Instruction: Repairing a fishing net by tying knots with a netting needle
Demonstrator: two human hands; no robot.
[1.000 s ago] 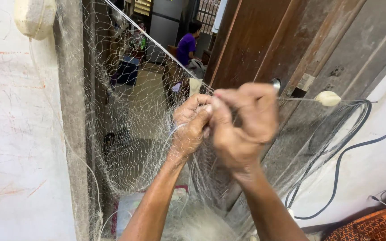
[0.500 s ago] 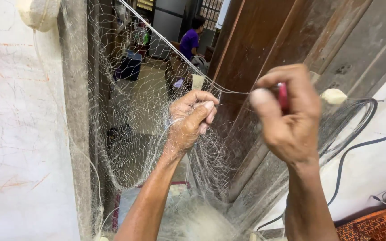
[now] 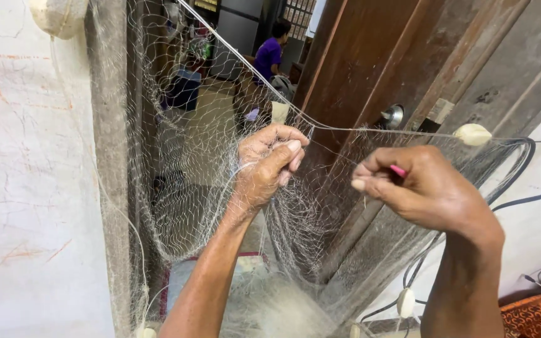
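**Up at the doorway: one net, two hands**

Across the door frame hangs one fishing net (image 3: 195,188). Left hand (image 3: 269,164) pinches its top line, fingers curled tight. Right hand (image 3: 424,188), raised beside it, grips one pink tool (image 3: 398,170). Two white floats (image 3: 473,134) sit on the line.

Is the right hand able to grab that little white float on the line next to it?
Probably yes. The white float hangs on the taut line just above and right of the right hand, with nothing between them. That hand is pinching a small pink tool, though, so it would need to free its fingers first.
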